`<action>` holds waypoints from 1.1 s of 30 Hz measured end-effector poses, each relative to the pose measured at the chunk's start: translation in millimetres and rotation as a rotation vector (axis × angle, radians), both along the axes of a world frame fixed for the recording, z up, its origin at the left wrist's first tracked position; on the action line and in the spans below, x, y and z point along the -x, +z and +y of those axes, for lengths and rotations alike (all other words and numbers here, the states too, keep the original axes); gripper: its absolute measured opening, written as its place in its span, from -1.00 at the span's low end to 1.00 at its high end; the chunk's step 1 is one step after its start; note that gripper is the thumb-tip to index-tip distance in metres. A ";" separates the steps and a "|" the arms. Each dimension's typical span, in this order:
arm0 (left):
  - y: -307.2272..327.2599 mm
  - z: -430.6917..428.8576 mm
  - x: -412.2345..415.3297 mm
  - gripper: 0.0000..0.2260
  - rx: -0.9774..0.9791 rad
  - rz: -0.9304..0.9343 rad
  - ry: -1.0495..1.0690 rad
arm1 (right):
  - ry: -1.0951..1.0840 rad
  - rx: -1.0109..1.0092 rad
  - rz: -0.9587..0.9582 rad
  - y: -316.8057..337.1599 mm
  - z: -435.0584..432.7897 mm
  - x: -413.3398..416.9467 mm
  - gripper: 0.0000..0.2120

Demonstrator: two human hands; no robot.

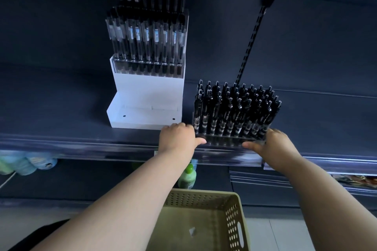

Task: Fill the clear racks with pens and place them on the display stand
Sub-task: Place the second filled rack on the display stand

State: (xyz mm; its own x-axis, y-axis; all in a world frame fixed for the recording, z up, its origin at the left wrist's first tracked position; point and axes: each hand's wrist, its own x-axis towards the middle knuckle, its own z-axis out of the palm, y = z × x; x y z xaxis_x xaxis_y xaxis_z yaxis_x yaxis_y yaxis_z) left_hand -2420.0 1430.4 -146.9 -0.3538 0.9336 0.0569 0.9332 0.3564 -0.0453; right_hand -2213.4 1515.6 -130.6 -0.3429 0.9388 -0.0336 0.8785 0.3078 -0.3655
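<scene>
Both hands gripped the clear rack (224, 141) by its ends. The left hand (178, 138) was curled round the left end, with the thumb lying along the front face. The right hand (272, 144) held the right end in the same manner. Rows of upright black pens (234, 112) filled the rack. The rack was positioned at the front of the dark shelf (61, 108), just beside the right side of the white display stand (142, 96). The stand's upper tier held a second rack of pens (146, 47). A perforated basket (234, 220) stood below, between the forearms.
</scene>
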 end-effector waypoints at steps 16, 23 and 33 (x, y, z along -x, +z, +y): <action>59.4 -24.1 20.7 -0.50 -0.214 0.049 0.030 | 0.060 -0.250 -0.035 66.2 -6.7 18.4 -0.39; 84.0 -44.2 73.0 -0.49 -0.186 0.052 0.104 | 0.162 -0.256 -0.001 75.9 -15.8 73.9 -0.48; 80.8 -69.8 143.1 -0.52 -0.065 0.104 0.202 | 0.287 -0.307 -0.111 48.1 -30.9 151.1 -0.41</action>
State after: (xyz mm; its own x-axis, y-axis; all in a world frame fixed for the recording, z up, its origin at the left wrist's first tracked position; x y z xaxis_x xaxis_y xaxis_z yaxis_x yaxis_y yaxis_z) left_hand -2563.1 1360.6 -66.0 -0.5225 0.8374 0.1604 0.8339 0.5411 -0.1089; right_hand -2364.5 1484.7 -82.5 -0.6012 0.7784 0.1806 0.7706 0.6246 -0.1270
